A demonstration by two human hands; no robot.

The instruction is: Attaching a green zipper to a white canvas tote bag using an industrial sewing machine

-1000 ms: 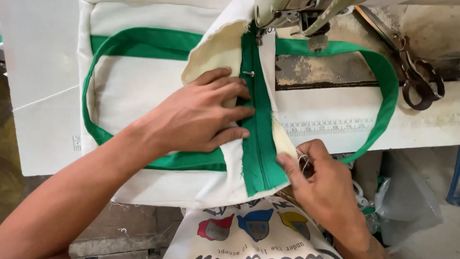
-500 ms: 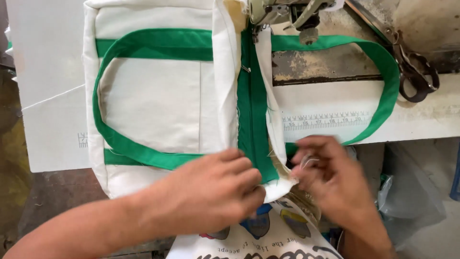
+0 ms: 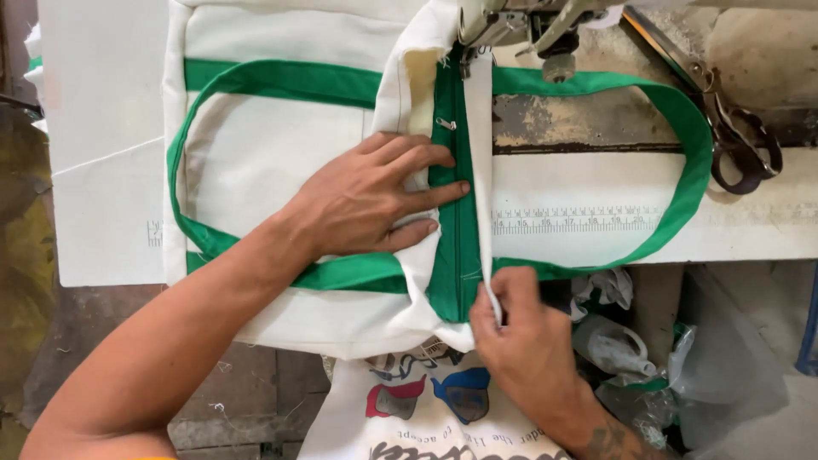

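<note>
Sewing workshop: sewing machine (image 3: pixel 520 21), scissors (image 3: pixel 724 128)

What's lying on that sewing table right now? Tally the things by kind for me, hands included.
Cream canvas bag with green strap handles: 1
Green zipper strip down the bag's middle: 1
Dark metal scissors: 1
Sewing machine head at the top edge: 1
Hands: 2, left hand flat on the bag, right hand pinching the bag's near edge
Total: 6

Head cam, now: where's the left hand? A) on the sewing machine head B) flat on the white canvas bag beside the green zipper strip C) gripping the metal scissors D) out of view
B: the left hand lies spread on the white canvas bag, fingertips at the green zipper strip; the metal scissors lie untouched at the right.
</note>
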